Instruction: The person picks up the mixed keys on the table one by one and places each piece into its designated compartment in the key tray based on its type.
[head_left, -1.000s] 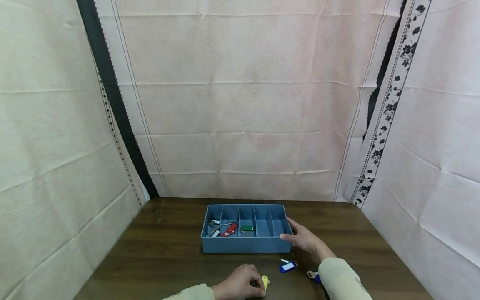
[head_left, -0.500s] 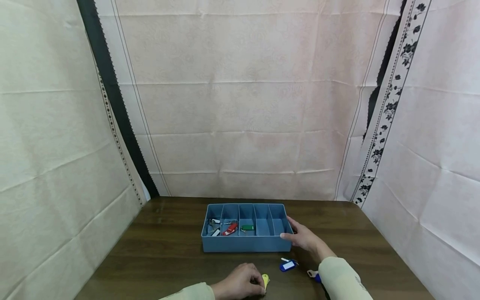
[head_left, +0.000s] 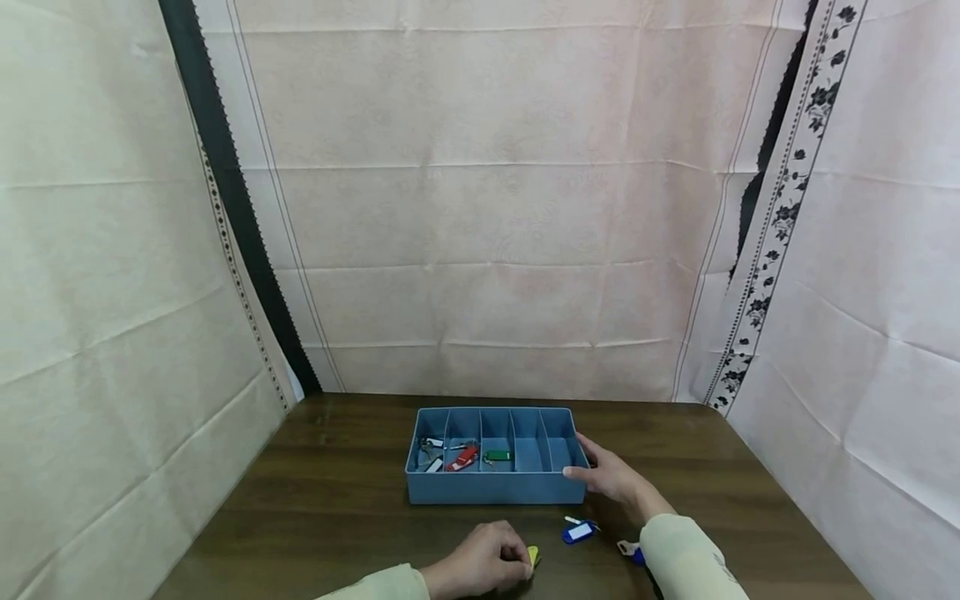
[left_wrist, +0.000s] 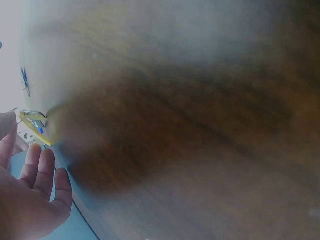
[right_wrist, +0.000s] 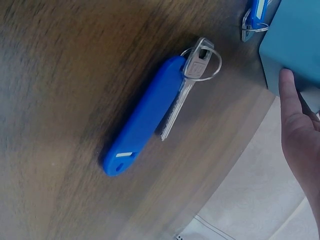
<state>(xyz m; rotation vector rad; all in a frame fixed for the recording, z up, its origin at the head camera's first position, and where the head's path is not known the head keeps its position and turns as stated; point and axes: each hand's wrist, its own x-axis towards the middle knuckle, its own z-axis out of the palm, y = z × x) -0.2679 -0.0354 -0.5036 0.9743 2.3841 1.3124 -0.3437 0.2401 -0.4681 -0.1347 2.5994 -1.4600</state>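
My left hand (head_left: 483, 560) pinches a yellow key tag (head_left: 533, 556) low over the table, in front of the box. In the left wrist view the yellow key tag (left_wrist: 36, 131) hangs tilted from the fingertips, a ring and key beside it. My right hand (head_left: 611, 477) holds the right end of a blue divided box (head_left: 495, 489), thumb at its front rim and fingers along its side. Keys with white-labelled tags (head_left: 433, 465), a red key tag (head_left: 463, 458) and a green key tag (head_left: 497, 456) lie in separate compartments from the left.
A blue key tag (head_left: 578, 532) with a key lies in front of the box's right end. Another blue key tag (right_wrist: 142, 117), with a key on its ring, lies below my right wrist. Cloth sheets (head_left: 465, 208) stand around the brown table (head_left: 337, 467).
My left hand has lifted slightly with the yellow key tag, which shows less of its face now. The right hand and the box have stayed in place.
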